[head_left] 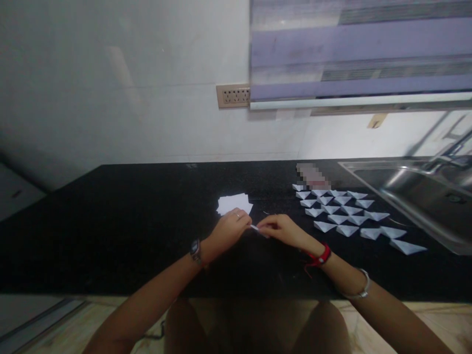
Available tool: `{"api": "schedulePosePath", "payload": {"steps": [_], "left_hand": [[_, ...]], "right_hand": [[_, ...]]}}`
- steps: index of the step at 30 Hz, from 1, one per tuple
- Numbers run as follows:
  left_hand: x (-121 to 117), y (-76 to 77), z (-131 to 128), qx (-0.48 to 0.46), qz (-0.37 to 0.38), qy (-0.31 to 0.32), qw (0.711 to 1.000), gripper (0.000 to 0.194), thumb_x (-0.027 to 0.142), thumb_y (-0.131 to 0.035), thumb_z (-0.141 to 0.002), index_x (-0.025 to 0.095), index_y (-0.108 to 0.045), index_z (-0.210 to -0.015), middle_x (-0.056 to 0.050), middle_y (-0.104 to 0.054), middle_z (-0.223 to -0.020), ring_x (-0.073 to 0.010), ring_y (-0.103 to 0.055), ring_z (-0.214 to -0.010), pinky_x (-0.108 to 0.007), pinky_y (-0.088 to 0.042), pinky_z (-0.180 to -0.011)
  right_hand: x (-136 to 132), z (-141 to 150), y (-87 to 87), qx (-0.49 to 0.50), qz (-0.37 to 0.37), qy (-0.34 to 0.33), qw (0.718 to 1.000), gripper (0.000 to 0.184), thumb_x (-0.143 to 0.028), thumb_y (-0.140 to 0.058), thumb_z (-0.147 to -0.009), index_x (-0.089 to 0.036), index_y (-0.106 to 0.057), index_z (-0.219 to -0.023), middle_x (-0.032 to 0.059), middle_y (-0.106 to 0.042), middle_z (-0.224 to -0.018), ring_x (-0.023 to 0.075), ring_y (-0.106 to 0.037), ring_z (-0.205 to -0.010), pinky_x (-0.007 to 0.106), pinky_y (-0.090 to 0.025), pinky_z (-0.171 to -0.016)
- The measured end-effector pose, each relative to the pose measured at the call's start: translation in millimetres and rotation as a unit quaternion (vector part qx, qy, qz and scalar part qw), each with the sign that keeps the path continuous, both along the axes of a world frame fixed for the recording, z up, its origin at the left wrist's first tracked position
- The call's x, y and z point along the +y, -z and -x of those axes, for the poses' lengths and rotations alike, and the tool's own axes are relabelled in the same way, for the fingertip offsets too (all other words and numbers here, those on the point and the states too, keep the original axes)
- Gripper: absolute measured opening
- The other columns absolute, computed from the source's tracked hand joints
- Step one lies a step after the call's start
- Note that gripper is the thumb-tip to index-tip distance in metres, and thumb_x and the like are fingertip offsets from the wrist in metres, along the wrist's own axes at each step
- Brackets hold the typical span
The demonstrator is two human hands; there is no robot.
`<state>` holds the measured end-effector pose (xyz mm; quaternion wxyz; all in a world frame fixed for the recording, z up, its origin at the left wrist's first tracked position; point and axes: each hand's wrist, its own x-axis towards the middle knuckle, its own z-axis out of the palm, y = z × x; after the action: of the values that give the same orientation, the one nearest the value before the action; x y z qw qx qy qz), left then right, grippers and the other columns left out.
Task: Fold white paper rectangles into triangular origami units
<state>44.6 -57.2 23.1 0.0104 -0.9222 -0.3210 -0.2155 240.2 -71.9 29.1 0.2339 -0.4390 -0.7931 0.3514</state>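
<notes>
A small folded piece of white paper [255, 227] is pinched between my two hands, just above the dark countertop. My left hand [231, 227] has its fingers closed on the paper's left end; a watch sits on that wrist. From the other side, my right hand [283, 229] grips the right end between thumb and fingers. Right behind my left hand lies a loose stack of white paper sheets [233, 202], its front edge partly covered by the hand. Several folded white paper pieces [346, 219] stand in rough rows on the right.
The black countertop [110, 236] runs along a pale wall with a socket panel [234, 96]. A metal sink [416, 189] with a faucet [448, 157] is at the far right. A blurred-out flat object [313, 176] lies behind the folded pieces. A striped purple blind [354, 44] hangs above.
</notes>
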Motion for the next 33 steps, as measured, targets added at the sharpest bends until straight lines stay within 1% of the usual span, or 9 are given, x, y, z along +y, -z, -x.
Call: {"api": "schedulePosePath", "payload": {"steps": [2, 4, 5, 8, 11, 13, 21, 28, 33], "left_hand": [[-0.6, 1.6, -1.8, -0.021, -0.005, -0.007, 1.000, 0.008, 0.017, -0.043, -0.080, 0.016, -0.050, -0.077, -0.004, -0.051, -0.082, -0.0177, -0.045, -0.082, -0.029, -0.038, -0.071], [-1.6, 5.1, -4.7, -0.083, 0.016, -0.052, 0.995, 0.005, 0.018, -0.047, -0.077, 0.016, -0.050, -0.081, -0.005, -0.049, -0.088, -0.0185, -0.045, -0.085, -0.031, -0.038, -0.074], [-2.1, 7.4, -6.3, -0.126, 0.040, -0.086, 0.987, 0.010, 0.019, -0.049, -0.076, 0.015, -0.049, -0.084, -0.006, -0.048, -0.090, -0.0185, -0.045, -0.086, -0.032, -0.039, -0.074], [-2.3, 13.6, -10.5, -0.252, 0.173, -0.158, 0.939, 0.025, 0.025, -0.055, -0.071, 0.014, -0.043, -0.091, -0.004, -0.048, -0.085, -0.0151, -0.050, -0.075, -0.030, -0.042, -0.068], [0.0, 16.5, -12.3, -0.325, 0.323, -0.137, 0.878, 0.027, 0.025, -0.055, -0.070, 0.016, -0.040, -0.090, 0.001, -0.049, -0.076, -0.0096, -0.051, -0.058, -0.024, -0.043, -0.055], [2.4, 16.7, -12.7, -0.358, 0.368, -0.117, 0.850, 0.027, 0.022, -0.056, -0.068, 0.017, -0.039, -0.088, 0.002, -0.049, -0.075, -0.0078, -0.052, -0.055, -0.021, -0.043, -0.053], [4.4, 15.3, -13.7, -0.434, 0.376, -0.099, 0.813, 0.032, 0.018, -0.060, -0.063, 0.017, -0.043, -0.091, -0.001, -0.051, -0.089, -0.0104, -0.057, -0.069, -0.025, -0.047, -0.065], [1.4, 14.8, -16.4, -0.435, 0.371, -0.088, 0.815, 0.024, 0.016, -0.056, -0.066, 0.016, -0.044, -0.088, -0.002, -0.052, -0.086, -0.0111, -0.057, -0.073, -0.024, -0.048, -0.065], [-1.1, 13.8, -18.0, -0.448, 0.375, -0.082, 0.807, 0.025, 0.017, -0.057, -0.066, 0.016, -0.044, -0.087, -0.002, -0.052, -0.086, -0.0122, -0.056, -0.076, -0.025, -0.048, -0.067]], "right_hand": [[-2.2, 3.5, 0.7, -0.007, -0.029, 0.007, 1.000, 0.023, -0.029, -0.049, -0.076, -0.013, -0.064, -0.083, 0.0024, -0.061, -0.067, 0.0103, -0.052, -0.057, 0.019, -0.037, -0.054], [-3.5, 6.9, 1.8, -0.019, -0.044, 0.013, 0.999, 0.021, -0.025, -0.048, -0.077, -0.014, -0.064, -0.083, 0.0017, -0.061, -0.065, 0.0095, -0.052, -0.054, 0.019, -0.036, -0.053], [-3.8, 8.4, 2.5, -0.024, -0.052, 0.024, 0.998, 0.020, -0.024, -0.048, -0.077, -0.014, -0.064, -0.083, 0.0017, -0.061, -0.065, 0.0094, -0.052, -0.054, 0.019, -0.036, -0.053], [-4.2, 11.6, 4.7, -0.029, -0.101, 0.058, 0.993, 0.018, -0.023, -0.049, -0.077, -0.015, -0.064, -0.084, 0.0023, -0.062, -0.069, 0.0106, -0.053, -0.058, 0.021, -0.037, -0.055], [-5.3, 12.8, 6.4, -0.023, -0.148, 0.053, 0.987, 0.018, -0.021, -0.048, -0.078, -0.017, -0.064, -0.085, 0.0027, -0.062, -0.073, 0.0116, -0.054, -0.064, 0.022, -0.038, -0.061], [-6.1, 12.9, 6.9, -0.020, -0.170, 0.042, 0.984, 0.018, -0.020, -0.047, -0.079, -0.017, -0.064, -0.085, 0.0034, -0.062, -0.077, 0.0122, -0.054, -0.069, 0.023, -0.039, -0.064], [-7.3, 15.9, 5.1, -0.050, -0.192, 0.048, 0.979, 0.017, -0.018, -0.048, -0.079, -0.015, -0.062, -0.087, 0.0040, -0.061, -0.072, 0.0126, -0.054, -0.066, 0.022, -0.039, -0.062], [-7.0, 17.8, 4.8, -0.052, -0.182, 0.035, 0.981, 0.017, -0.018, -0.044, -0.081, -0.015, -0.061, -0.080, 0.0031, -0.061, -0.071, 0.0116, -0.054, -0.064, 0.021, -0.038, -0.060], [-6.4, 19.0, 7.0, -0.058, -0.183, 0.034, 0.981, 0.017, -0.019, -0.044, -0.081, -0.015, -0.061, -0.081, 0.0046, -0.062, -0.076, 0.0131, -0.055, -0.069, 0.022, -0.040, -0.064]]}}
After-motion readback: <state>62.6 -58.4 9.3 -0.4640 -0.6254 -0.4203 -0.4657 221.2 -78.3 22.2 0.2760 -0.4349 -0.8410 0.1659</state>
